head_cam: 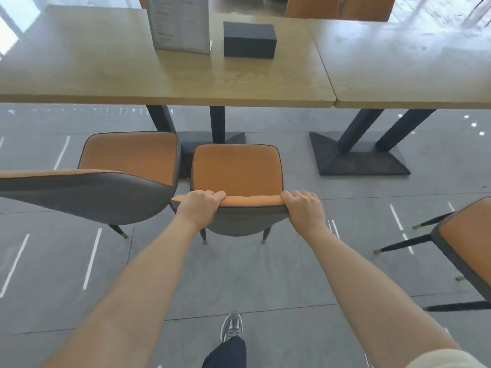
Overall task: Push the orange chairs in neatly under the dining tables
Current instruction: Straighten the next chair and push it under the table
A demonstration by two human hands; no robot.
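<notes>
1. While you stand behind the chair (236, 171), your left hand (198, 208) grips the left end of its backrest top, fingers curled over the orange edge.
2. Your right hand (305, 208) grips the right end of the same edge, fingers curled over it likewise; neither thumb shows.
3. The chair sits at twelve o'clock from you and faces the table (119, 75). Its whole seat shows on your side of the table's near edge.
4. The left chair (130, 152) stands just beside it at nine o'clock. Its grey backrest reaches close to your left hand, but you cannot tell whether the two chairs touch.
5. The right chair (467, 243) stands well apart at four o'clock, turned askew.
6. A second table (398, 62) butts against the first at two o'clock.
7. On the table, at twelve o'clock, a black box (248, 39) stands just beside a menu stand (180, 25), which is at eleven.
8. One shoe (231, 326) shows at six o'clock on the grey floor (279, 274).
</notes>
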